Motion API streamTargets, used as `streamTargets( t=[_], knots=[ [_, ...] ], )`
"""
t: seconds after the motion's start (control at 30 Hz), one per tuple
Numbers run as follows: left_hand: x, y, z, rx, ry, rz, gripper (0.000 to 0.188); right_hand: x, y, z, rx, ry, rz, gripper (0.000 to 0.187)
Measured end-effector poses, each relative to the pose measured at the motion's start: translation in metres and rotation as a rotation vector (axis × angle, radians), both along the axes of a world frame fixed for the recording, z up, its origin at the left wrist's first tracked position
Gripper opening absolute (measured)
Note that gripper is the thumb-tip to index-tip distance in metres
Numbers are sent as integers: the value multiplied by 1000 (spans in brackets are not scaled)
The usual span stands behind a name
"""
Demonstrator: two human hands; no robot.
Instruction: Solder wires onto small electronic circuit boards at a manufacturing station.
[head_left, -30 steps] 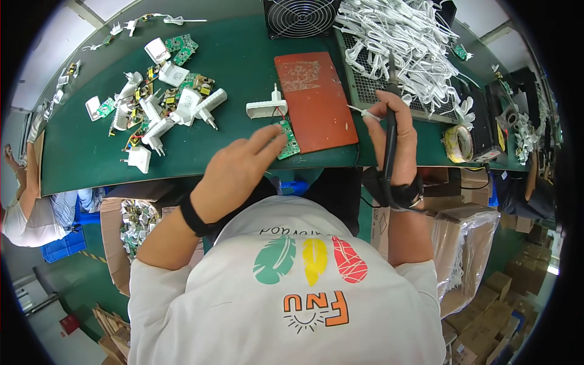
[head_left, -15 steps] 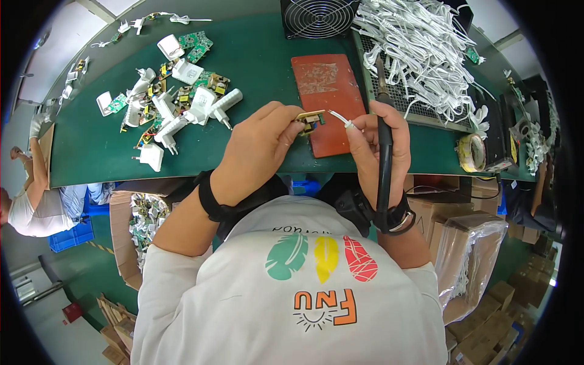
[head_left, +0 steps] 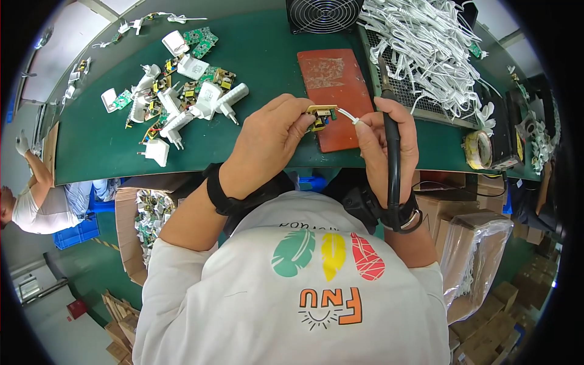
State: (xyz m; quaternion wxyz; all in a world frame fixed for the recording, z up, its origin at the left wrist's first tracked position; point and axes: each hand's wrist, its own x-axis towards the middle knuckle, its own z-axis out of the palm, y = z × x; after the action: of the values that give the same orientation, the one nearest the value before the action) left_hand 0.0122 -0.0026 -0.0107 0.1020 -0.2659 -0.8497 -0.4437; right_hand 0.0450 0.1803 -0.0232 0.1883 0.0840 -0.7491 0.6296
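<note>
My left hand (head_left: 271,135) is closed, pinching a small circuit board (head_left: 320,118) with yellow and dark parts between thumb and fingers. Thumb and fingertips of my right hand (head_left: 389,149) grip the end of a white cable (head_left: 355,120), whose thin wire tips reach the board's right edge. Whether they are joined to it is too small to tell. The same right hand also holds a black soldering iron (head_left: 394,146), its handle lying across the palm and its tip pointing away from me. Beneath the hands lies a worn red-brown pad (head_left: 340,131) on the green table.
White adapter housings (head_left: 210,100) and green boards (head_left: 123,99) are heaped at left. White cables (head_left: 420,55) pile on a mesh tray at right, beside a black fan (head_left: 322,15). A tape roll (head_left: 478,149) stands at the right edge. Another person (head_left: 45,204) sits far left.
The wire tips have come up against the board's edge, and the right hand sits slightly nearer the board. The whole view has shifted a little. Both hands keep their holds.
</note>
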Motion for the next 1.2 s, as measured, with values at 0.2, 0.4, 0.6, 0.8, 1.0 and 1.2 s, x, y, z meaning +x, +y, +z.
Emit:
streamTargets(
  t=[0.2, 0.4, 0.6, 0.8, 1.0, 1.2],
  knots=[
    [1, 2, 1, -13, 13, -12, 13, 1, -1, 1, -27, -20, 8, 40],
    [3, 2, -1, -32, 21, -6, 13, 2, -8, -9, -58, 38, -24, 40],
    [-1, 3, -6, 48, -46, -15, 10, 5, -8, -13, 174, 169, -99, 40],
    [-4, 2, -8, 46, -76, -31, 11, 2, -11, -21, 236, 227, -158, 41],
    [-2, 4, -7, 42, -19, -45, 10, 3, -6, -21, 364, 205, -201, 39],
    [4, 7, -12, -115, 214, 5, 15, 5, -12, -14, 131, 123, -125, 37]
  ],
)
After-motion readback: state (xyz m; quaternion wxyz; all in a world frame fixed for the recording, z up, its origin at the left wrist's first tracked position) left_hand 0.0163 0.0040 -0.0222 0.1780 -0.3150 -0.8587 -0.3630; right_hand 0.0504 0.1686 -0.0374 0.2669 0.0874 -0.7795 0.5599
